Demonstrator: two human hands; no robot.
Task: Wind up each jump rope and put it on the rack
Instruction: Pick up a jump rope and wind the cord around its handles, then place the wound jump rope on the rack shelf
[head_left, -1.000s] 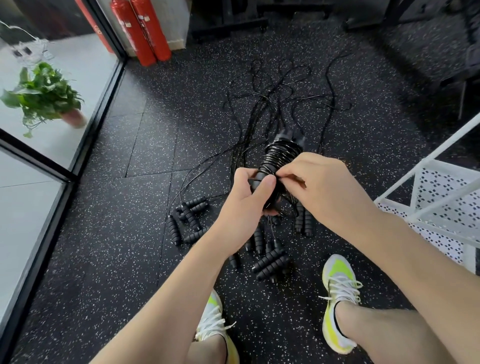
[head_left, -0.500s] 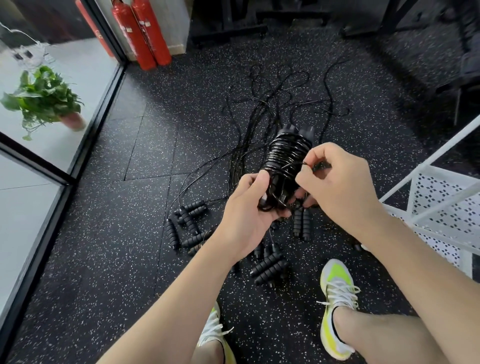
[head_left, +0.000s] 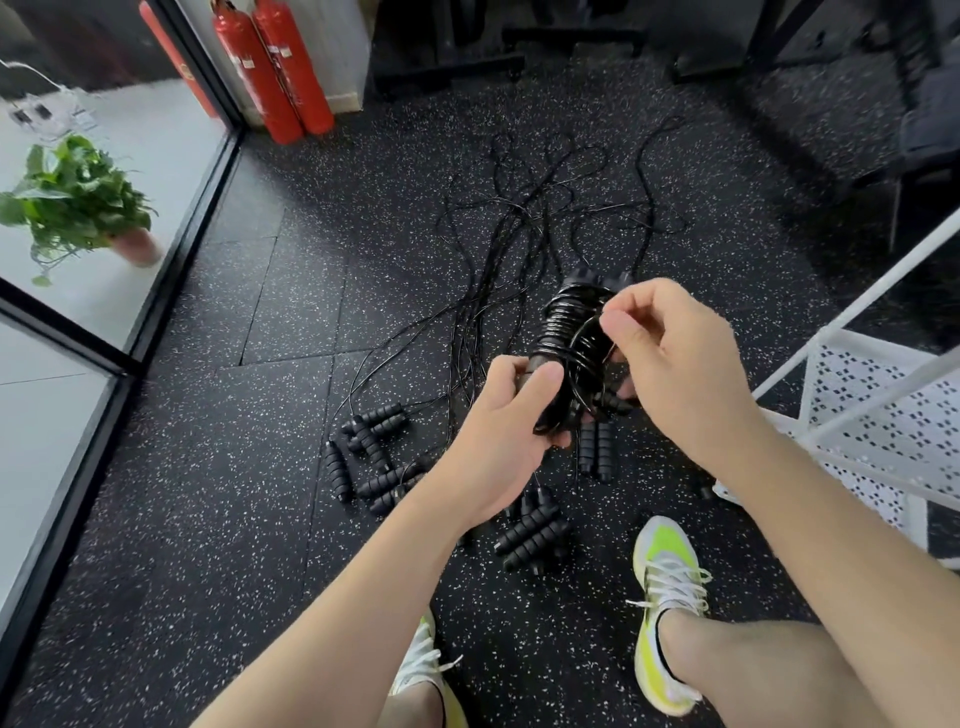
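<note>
Right now you are near the end of winding one rope (head_left: 571, 332): the cord is coiled in tight turns round its paired handles, and your left hand (head_left: 506, 423) grips the low end of that bundle, thumb pressed across the front. Just above that grip and to its right, your right hand (head_left: 670, 358) pinches the last loose loop of cord between thumb and forefinger, lifted a little off the coil. So both hands are closed on the same rope, one holding it firm, one working the tail.

By my reading the step in hand is securing the end. Your next move calls for tucking that loop under a turn, or snugging it down, while the left hand keeps the coil from springing open; ease off too soon and the stiff cord will likely unwind.

Beyond the bundle, below your grip, the other ropes (head_left: 519, 234) lie unwound on the floor (head_left: 208, 493), handles nearest your feet. To the right of your right hand stands the rack (head_left: 852, 410), within reach once the end is fast
</note>
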